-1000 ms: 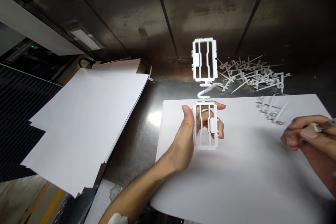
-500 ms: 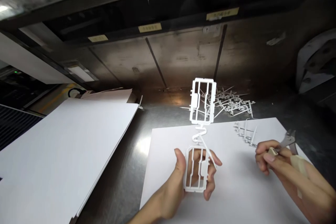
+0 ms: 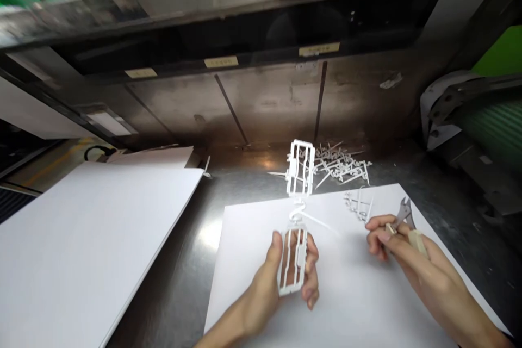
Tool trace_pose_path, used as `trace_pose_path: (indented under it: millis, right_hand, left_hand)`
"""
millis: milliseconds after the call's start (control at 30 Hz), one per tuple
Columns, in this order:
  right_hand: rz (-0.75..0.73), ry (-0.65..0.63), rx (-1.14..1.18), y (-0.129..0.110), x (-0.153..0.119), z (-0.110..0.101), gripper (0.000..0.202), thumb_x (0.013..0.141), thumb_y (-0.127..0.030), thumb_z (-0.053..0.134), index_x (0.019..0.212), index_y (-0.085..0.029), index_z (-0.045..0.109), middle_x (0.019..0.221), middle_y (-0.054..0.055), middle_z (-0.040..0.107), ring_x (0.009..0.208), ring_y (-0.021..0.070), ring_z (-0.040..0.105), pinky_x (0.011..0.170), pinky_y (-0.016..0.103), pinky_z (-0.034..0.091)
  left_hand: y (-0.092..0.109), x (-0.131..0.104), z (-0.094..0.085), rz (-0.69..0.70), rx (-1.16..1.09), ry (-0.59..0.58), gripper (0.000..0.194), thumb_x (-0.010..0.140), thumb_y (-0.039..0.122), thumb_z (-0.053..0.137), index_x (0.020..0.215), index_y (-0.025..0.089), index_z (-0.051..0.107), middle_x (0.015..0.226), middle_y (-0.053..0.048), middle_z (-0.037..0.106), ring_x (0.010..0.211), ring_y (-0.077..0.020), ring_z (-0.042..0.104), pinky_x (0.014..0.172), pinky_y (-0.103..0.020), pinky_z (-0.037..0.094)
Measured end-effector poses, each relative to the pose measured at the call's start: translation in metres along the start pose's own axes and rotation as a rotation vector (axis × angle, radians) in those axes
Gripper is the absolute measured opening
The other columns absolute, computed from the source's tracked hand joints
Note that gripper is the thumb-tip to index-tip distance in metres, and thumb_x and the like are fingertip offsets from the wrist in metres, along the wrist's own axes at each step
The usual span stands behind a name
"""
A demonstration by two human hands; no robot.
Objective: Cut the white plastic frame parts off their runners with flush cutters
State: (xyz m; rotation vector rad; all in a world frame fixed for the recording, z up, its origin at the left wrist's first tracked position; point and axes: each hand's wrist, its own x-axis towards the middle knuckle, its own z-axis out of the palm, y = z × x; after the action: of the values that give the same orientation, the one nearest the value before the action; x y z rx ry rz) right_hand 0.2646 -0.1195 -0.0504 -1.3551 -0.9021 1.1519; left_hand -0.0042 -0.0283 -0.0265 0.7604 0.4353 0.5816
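Note:
My left hand (image 3: pixel 269 277) is closed around the lower of two white plastic frames, thumb on one side and fingers on the other. The upper white frame (image 3: pixel 300 168) stands out beyond the hand, joined to the lower one by a wavy sprue (image 3: pixel 298 211) with a thin rod sticking out to the right. In my right hand (image 3: pixel 395 242) is a pair of nippers (image 3: pixel 404 213), its metal jaws pointing up and away from the frames. Both hands are above a white sheet (image 3: pixel 342 288). A small cut-off sprue (image 3: pixel 359 206) lies on the sheet near my right fingers.
Behind the sheet, a pile of white sprue scraps (image 3: pixel 340 164) lies on the metal bench (image 3: pixel 179 261). A stack of white sheets (image 3: pixel 101 239) is at the left. Along the back runs a metal wall (image 3: pixel 269 100), with machine parts (image 3: pixel 444 103) at the right.
The view has shifted, so most things appear further left. The joined frames have turned and tilted slightly in my left hand, and the rod now points more to the right. My right hand keeps the nippers.

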Motion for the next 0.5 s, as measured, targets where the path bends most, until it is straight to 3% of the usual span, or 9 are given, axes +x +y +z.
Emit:
trace_pose_path:
  millis: [100,267,400,500]
  right_hand:
    - [-0.031,0.002,-0.007,-0.009,0.0,-0.001,0.025,0.119,-0.049,0.068,0.125,-0.026,0.074,0.111,0.006,0.065,0.102,0.0272,0.056,0.086,0.032,0.046]
    - [-0.07,-0.112,-0.133,-0.019,0.0,-0.002,0.026,0.12,-0.049,0.067,0.115,-0.025,0.073,0.108,0.005,0.066,0.1,0.0272,0.06,0.086,0.034,0.047]
    - [0.004,-0.302,-0.449,-0.027,-0.004,0.001,0.032,0.121,-0.056,0.064,0.11,-0.026,0.069,0.102,0.001,0.067,0.096,0.0263,0.062,0.087,0.036,0.046]
    - [0.059,-0.354,-0.676,-0.032,-0.007,0.005,0.033,0.12,-0.055,0.064,0.105,-0.026,0.067,0.095,-0.002,0.067,0.089,0.0249,0.061,0.083,0.037,0.042]
  left_hand:
    - [0.002,0.005,0.002,-0.016,0.137,0.109,0.056,0.109,0.076,0.043,0.11,0.021,0.052,0.096,0.002,0.055,0.06,-0.0067,0.05,0.06,-0.025,0.047]
    - [0.006,0.011,0.004,-0.064,0.473,0.185,0.038,0.106,0.049,0.073,0.108,0.023,0.045,0.083,0.005,0.07,0.062,-0.0072,0.053,0.058,-0.02,0.042]
    - [0.005,0.009,0.007,0.001,0.702,0.201,0.035,0.104,0.04,0.076,0.123,0.024,0.051,0.09,0.004,0.075,0.074,-0.0109,0.067,0.072,-0.024,0.054]
    - [0.001,0.006,0.008,0.062,0.784,0.176,0.034,0.106,0.038,0.074,0.132,0.025,0.054,0.097,0.004,0.074,0.09,-0.0141,0.076,0.085,-0.027,0.059]
